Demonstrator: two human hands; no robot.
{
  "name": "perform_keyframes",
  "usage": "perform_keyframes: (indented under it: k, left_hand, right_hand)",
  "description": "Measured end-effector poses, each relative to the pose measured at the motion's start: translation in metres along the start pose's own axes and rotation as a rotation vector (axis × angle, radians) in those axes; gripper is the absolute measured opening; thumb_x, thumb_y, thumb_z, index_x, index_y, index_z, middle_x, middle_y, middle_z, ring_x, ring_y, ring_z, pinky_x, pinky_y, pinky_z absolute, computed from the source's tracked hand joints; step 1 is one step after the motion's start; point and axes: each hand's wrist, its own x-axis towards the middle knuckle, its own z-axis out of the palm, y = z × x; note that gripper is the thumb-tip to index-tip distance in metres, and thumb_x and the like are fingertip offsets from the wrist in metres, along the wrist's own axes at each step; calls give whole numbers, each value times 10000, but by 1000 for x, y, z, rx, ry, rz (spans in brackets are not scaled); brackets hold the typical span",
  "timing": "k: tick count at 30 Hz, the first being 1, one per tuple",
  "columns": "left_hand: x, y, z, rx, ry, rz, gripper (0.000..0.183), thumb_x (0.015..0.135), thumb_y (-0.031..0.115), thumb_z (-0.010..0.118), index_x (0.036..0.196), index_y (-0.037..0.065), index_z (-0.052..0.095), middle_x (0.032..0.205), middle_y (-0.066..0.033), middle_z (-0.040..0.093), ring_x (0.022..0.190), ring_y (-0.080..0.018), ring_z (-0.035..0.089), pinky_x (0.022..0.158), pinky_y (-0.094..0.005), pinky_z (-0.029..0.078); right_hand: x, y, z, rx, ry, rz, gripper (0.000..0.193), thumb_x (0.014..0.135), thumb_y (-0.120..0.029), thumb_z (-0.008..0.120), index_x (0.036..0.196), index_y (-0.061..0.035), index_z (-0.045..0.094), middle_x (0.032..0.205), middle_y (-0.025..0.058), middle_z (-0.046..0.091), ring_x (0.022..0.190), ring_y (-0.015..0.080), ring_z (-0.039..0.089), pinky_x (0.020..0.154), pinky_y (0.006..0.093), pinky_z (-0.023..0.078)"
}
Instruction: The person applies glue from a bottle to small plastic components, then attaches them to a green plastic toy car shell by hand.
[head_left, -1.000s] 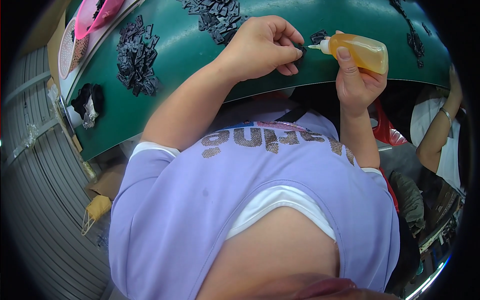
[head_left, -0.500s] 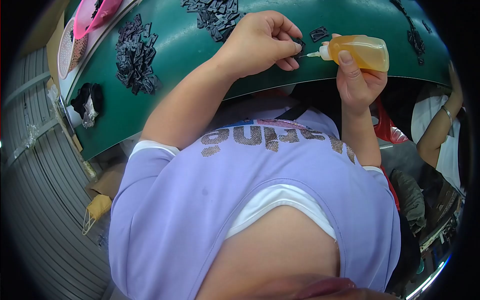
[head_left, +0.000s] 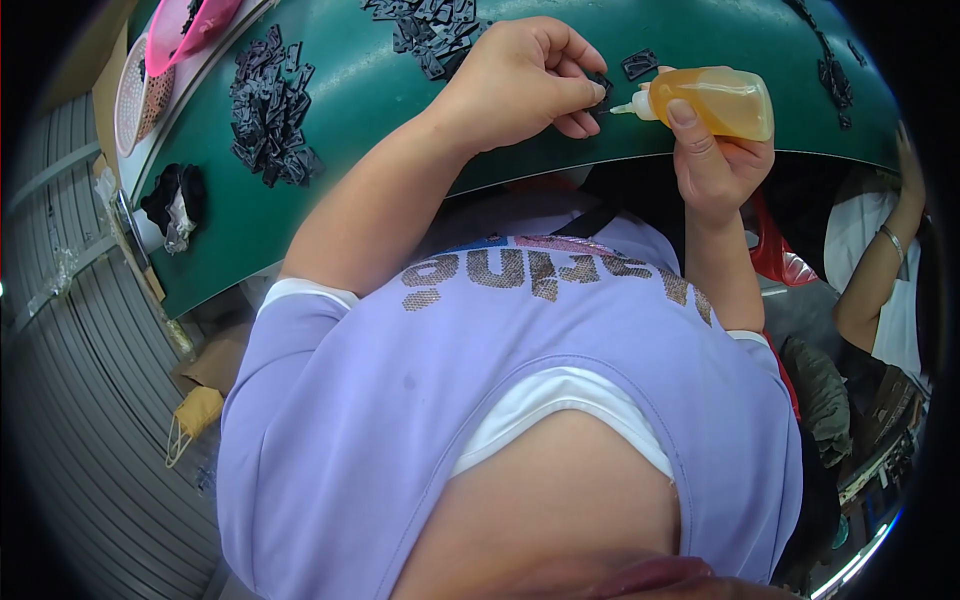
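Note:
Pinched between the thumb and fingers of my left hand [head_left: 545, 85] is a small black plastic part [head_left: 602, 88], mostly hidden by the fingertips. My right hand [head_left: 718, 165] is wrapped round a clear squeeze bottle [head_left: 715, 100] of amber liquid, tilted on its side. Its thin needle tip [head_left: 622, 108] points left at the black part, very close to it; whether they touch I cannot tell. Just beyond the bottle's nozzle, another single black part [head_left: 638, 64] lies on the green table [head_left: 380, 110].
Heaps of black parts lie at the left [head_left: 268, 110] and at the far middle [head_left: 432, 35]. More black pieces [head_left: 832, 80] trail along the right. A pink basket [head_left: 190, 35] and a pale perforated basket [head_left: 130, 100] stand far left. Another person's arm [head_left: 885, 265] is at the right edge.
The bottle in my right hand has shifted slightly left and down, its needle tip staying by the black part. My left hand has hardly moved.

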Motion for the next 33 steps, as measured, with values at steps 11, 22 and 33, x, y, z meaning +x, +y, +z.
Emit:
perform_keyframes:
  k: [11,22,33]
  left_hand:
    - [-9,-6,12,23,25,257,327,862,5,610,1185,-20,568,1008,-107,625,819,-156,670,671,-235,567]
    - [-7,23,-49,913,439,273,146,695,117,727,762,10,652,795,-159,604,799,-317,611,707,-378,489]
    - [-8,12,-31,-18,70,117,171,816,99,693,793,59,529,781,-103,680,534,-95,596,432,-184,425]
  right_hand:
    - [16,0,-16,353,278,21,193,904,-38,532,1090,2,567,1009,176,640,904,272,652,706,391,569]
    - [15,3,-9,270,252,-3,209,898,-34,538,1106,-8,537,1021,153,627,945,268,633,705,391,560]
    - [15,4,-6,335,219,-1,213,905,-26,537,1117,-10,544,1025,144,630,959,267,635,709,392,567]
